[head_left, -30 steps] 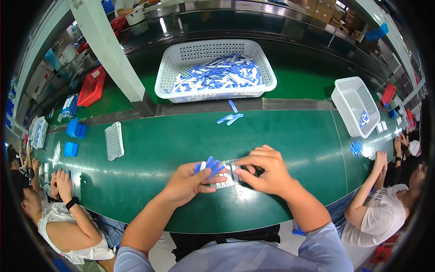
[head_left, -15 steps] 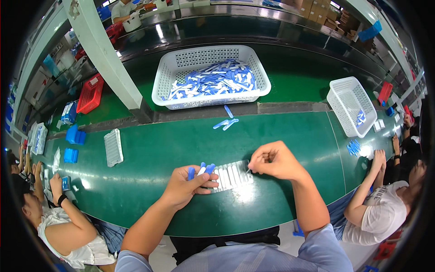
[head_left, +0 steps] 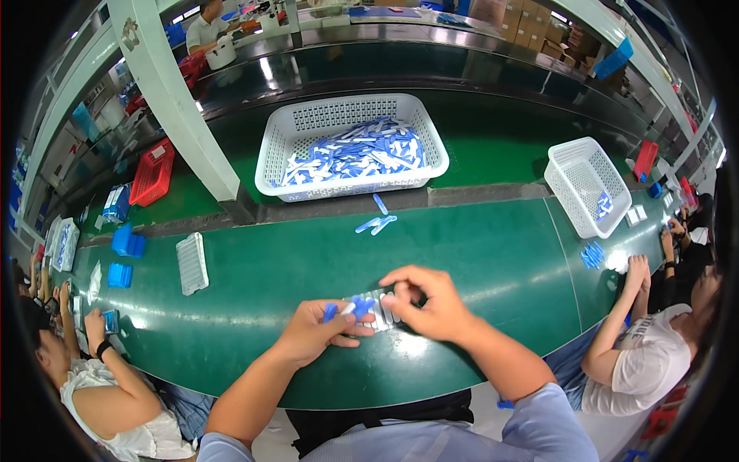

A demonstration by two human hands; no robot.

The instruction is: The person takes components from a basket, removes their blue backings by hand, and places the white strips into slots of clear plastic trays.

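Note:
My left hand (head_left: 306,336) is closed around several slim blue-and-white plastic sticks (head_left: 360,308), which fan out past its thumb. Beneath them lies a clear plastic blister tray (head_left: 387,322) with narrow side-by-side slots holding white pieces; the fingers of my left hand reach its left end and partly hide it. Over the tray's right part is my right hand (head_left: 433,305), its fingers bent, thumb and forefinger apart, with nothing visible between them. The thumb is at the tray's slots; whether it touches a piece I cannot tell.
A large white basket (head_left: 269,165) of blue-and-white sticks stands beyond the green table (head_left: 269,262). Several loose sticks (head_left: 377,224) lie before it. An empty-looking tray (head_left: 192,264) rests at left, near blue boxes (head_left: 128,242). Right is a smaller white basket (head_left: 566,181). People sit on both sides.
My right hand has moved left from the tray's right end to over its slots, its pinch loosened. My left hand still holds the sticks. The view has shifted slightly.

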